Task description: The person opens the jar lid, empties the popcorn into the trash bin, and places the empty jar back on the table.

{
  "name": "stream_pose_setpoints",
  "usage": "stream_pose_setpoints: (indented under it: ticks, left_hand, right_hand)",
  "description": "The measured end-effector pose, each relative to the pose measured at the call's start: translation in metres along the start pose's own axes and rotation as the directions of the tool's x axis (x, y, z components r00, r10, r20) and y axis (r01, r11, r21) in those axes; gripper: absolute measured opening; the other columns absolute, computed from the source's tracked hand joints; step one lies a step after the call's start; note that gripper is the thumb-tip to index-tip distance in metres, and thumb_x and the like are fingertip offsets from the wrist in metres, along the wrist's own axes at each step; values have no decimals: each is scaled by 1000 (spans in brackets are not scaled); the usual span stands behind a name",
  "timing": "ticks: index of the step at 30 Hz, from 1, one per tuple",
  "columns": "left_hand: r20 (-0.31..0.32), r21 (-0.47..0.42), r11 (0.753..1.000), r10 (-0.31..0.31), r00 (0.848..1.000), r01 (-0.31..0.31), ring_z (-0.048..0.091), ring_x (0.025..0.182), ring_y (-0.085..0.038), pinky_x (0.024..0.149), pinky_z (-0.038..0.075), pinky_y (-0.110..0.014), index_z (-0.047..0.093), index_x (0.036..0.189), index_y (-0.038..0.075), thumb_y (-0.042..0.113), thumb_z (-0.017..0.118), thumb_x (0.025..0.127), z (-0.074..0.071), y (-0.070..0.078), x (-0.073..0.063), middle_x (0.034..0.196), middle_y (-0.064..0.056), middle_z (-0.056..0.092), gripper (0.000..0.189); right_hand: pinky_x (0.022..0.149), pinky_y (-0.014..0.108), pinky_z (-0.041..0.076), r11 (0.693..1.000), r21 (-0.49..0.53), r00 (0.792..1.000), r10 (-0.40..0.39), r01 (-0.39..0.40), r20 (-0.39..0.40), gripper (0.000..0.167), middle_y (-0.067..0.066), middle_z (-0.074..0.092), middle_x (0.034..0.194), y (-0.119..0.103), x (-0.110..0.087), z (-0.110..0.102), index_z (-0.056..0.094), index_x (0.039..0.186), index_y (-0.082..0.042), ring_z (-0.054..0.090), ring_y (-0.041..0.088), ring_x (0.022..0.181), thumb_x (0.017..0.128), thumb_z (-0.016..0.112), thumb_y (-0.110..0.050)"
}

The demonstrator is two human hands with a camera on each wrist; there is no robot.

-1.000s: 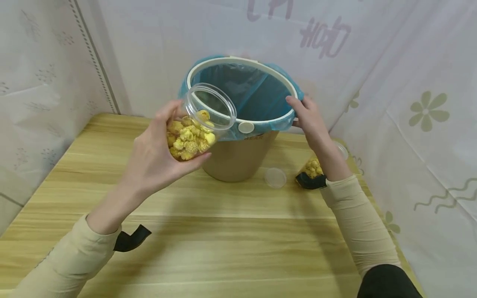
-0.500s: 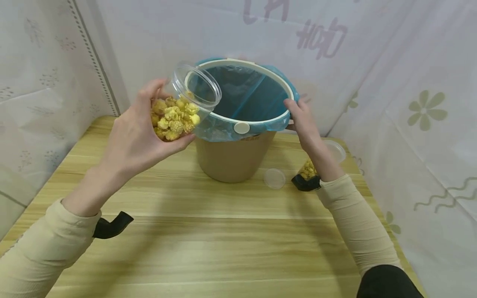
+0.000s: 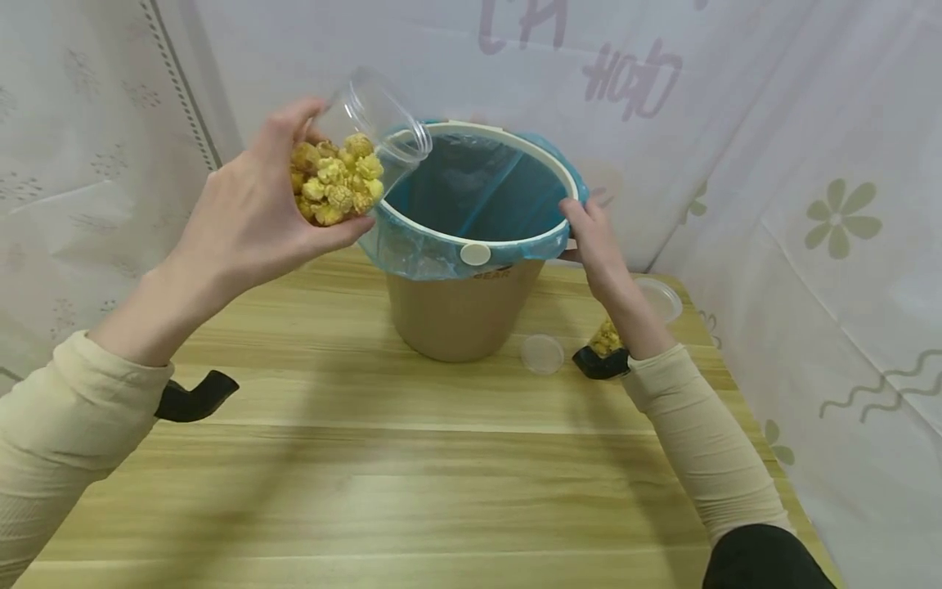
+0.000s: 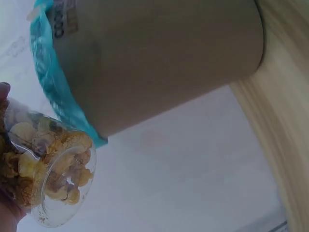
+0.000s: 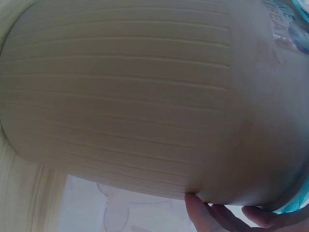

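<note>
My left hand point(image 3: 246, 209) grips a clear plastic jar point(image 3: 390, 123) of yellow popcorn point(image 3: 334, 184). The jar is raised and tilted, its uncapped mouth pointing right over the left part of the bin's rim. In the left wrist view the popcorn point(image 4: 63, 169) shows through the jar's round base. A brown trash bin point(image 3: 459, 315) with a blue liner bag point(image 3: 419, 254) folded over its cream rim stands upright on the table. My right hand point(image 3: 599, 245) holds the bin's right rim, thumb on top. In the right wrist view its fingers point(image 5: 200, 212) touch the bin's side.
A clear round lid point(image 3: 542, 353) lies on the wooden table point(image 3: 441, 491) right of the bin. Another jar of popcorn point(image 3: 607, 337) lies partly behind my right forearm, near a clear round piece point(image 3: 660, 298). Patterned cloth walls point(image 3: 839, 270) enclose the table's back and sides.
My left hand has lifted the jar up and to the left and tipped it further toward the bin. The right hand keeps its hold on the rim.
</note>
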State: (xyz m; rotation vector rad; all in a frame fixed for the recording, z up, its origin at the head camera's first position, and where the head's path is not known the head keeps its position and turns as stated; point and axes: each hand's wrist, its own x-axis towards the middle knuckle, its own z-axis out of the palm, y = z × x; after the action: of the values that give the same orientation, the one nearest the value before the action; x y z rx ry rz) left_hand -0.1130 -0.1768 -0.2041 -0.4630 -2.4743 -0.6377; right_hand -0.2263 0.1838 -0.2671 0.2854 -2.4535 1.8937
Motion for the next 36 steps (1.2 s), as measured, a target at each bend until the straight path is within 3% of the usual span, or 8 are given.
stream_pose_setpoints:
  ticks: [10, 15, 20, 30, 36]
  left_hand:
    - [105, 130, 991, 10, 994, -23, 60, 100, -50, 82, 49, -73, 17, 160, 27, 44, 80, 82, -17, -5, 44, 142, -21, 53, 102]
    - [169, 181, 983, 11, 986, -42, 58, 102, -46, 77, 50, -69, 15, 163, 25, 46, 79, 83, -22, -7, 62, 140, -25, 54, 105]
    - [221, 222, 970, 54, 974, -104, 56, 111, -44, 80, 51, -67, 14, 164, 24, 46, 78, 86, -25, -4, 76, 148, -25, 50, 103]
    - [289, 338, 907, 155, 945, -253, 55, 116, -46, 79, 52, -69, 21, 163, 22, 39, 77, 87, -23, 2, 95, 141, -28, 50, 96]
    - [341, 386, 869, 178, 923, -310, 53, 118, -48, 79, 51, -68, 21, 163, 21, 40, 79, 86, -22, 1, 103, 141, -28, 50, 98]
  right_hand:
    - [98, 57, 56, 1000, -4, 1000, 12, -12, 0, 47, 18, 60, 124, -1, 1, 1, 52, 134, -8, 62, 36, 121, 98, 43, -37]
    - [98, 57, 56, 1000, -6, 1000, 15, -15, 5, 50, 20, 58, 132, 0, 1, 2, 50, 140, -9, 61, 36, 123, 99, 42, -37]
    - [98, 57, 57, 1000, -6, 1000, 20, -20, -6, 52, 20, 58, 135, 1, 1, 3, 50, 144, -11, 60, 37, 124, 99, 42, -36]
    - [100, 62, 54, 1000, 3, 1000, 6, -6, 4, 52, 18, 57, 135, 2, 1, 7, 48, 146, -16, 60, 35, 123, 99, 42, -36]
    - [100, 63, 54, 1000, 13, 1000, 1, -1, 15, 55, 18, 56, 140, 2, 2, 9, 45, 150, -16, 59, 36, 126, 99, 42, -36]
